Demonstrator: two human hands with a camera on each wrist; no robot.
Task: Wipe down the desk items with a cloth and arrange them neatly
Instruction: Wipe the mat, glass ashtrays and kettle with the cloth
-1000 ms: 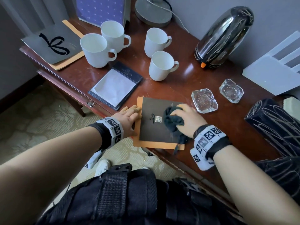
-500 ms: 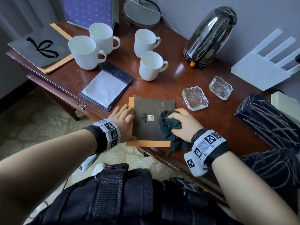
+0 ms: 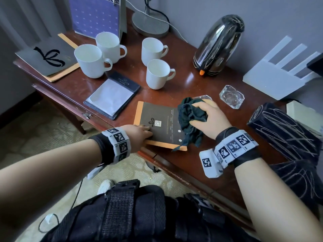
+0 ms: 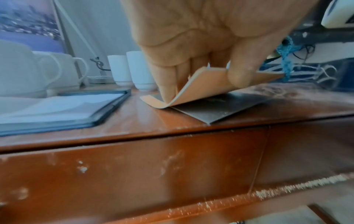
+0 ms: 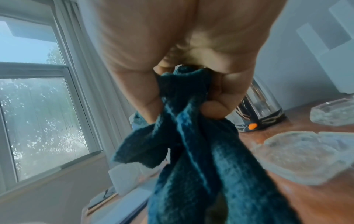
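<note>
A dark booklet with an orange border (image 3: 160, 126) lies near the desk's front edge. My left hand (image 3: 139, 135) pinches its near left corner, thumb under and fingers on top. The left wrist view shows that orange corner (image 4: 201, 86) bent up off the wood by my left hand (image 4: 201, 72). My right hand (image 3: 197, 112) grips a bunched dark teal cloth (image 3: 188, 116) over the booklet's right edge, with loose ends hanging onto the cover. In the right wrist view my right hand (image 5: 191, 98) is curled round the cloth (image 5: 201, 151).
Several white mugs (image 3: 157, 74) and a notepad in a dark folder (image 3: 111, 96) stand behind the booklet. A chrome kettle (image 3: 218, 44) and two glass ashtrays (image 3: 231, 96) are at right. A second booklet (image 3: 47, 58) is far left. A black patterned cylinder (image 3: 283, 130) lies right.
My right hand has carried the cloth from the cover's middle to its right edge and raised it. My left hand has shifted from lying flat at the left edge to pinching the near corner.
</note>
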